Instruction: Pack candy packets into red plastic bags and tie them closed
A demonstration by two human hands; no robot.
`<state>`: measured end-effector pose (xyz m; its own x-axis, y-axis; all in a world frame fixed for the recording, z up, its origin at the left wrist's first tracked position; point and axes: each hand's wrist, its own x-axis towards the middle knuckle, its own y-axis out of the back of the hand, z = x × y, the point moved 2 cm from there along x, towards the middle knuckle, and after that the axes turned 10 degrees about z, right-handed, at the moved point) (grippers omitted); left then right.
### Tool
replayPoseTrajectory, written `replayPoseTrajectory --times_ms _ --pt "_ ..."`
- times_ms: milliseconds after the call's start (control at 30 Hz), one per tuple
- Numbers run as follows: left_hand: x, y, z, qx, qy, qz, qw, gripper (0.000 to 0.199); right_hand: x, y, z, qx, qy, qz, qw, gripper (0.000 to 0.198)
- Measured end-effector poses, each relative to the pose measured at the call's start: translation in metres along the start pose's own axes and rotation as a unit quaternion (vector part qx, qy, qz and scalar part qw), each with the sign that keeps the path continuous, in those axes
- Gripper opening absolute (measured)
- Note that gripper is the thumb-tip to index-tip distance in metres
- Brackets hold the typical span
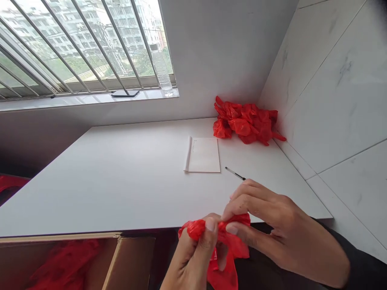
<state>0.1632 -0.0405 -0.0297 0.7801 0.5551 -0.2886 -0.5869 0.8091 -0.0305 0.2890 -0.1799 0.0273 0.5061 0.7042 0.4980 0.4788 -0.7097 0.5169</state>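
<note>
A crumpled red plastic bag (231,245) is pinched between my two hands just off the table's front edge. My left hand (196,251) grips a bunched part of it between thumb and fingers. From the right, my right hand (269,225) pinches another gathered part with thumb and index finger, close against the left fingertips. The lower part of the bag hangs loose beneath the hands. Part of the bag is hidden behind my fingers.
On the white table (121,173) lie a notepad (204,155), a pen (235,173) and a heap of red bags (246,121) in the corner. An open cardboard box (130,253) with red bags stands lower left. A bottle (162,72) and a phone (125,93) rest on the windowsill.
</note>
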Motion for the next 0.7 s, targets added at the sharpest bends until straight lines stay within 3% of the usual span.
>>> replayPoseTrajectory --times_ms 133,233,300,400,533,600,700 --pt "0.016 0.003 0.016 -0.052 -0.043 -0.088 0.994 0.026 -0.012 0.000 0.008 0.065 -0.039 -0.037 0.996 0.004" --pt "0.015 0.001 0.031 0.040 -0.106 -0.157 0.981 0.016 -0.012 -0.005 0.014 0.113 -0.074 -0.037 0.990 0.017" --pt "0.012 -0.001 0.045 0.094 -0.177 -0.163 0.966 0.012 -0.005 -0.011 0.021 0.146 -0.097 -0.044 0.984 0.032" --pt "0.013 -0.002 0.068 0.170 -0.330 -0.128 0.920 0.028 0.009 -0.020 0.030 0.232 -0.142 -0.086 0.958 0.038" --pt "0.026 0.001 0.076 0.252 -0.524 -0.003 0.813 0.051 0.023 -0.024 0.039 0.264 -0.168 -0.062 0.948 0.038" --pt "0.033 0.003 0.069 0.253 -0.566 0.046 0.783 0.048 0.025 -0.027 0.043 0.270 -0.175 -0.105 0.941 0.039" --pt "0.044 0.003 0.055 0.250 -0.575 0.072 0.776 0.049 0.028 -0.031 0.050 0.231 -0.160 -0.119 0.952 0.032"
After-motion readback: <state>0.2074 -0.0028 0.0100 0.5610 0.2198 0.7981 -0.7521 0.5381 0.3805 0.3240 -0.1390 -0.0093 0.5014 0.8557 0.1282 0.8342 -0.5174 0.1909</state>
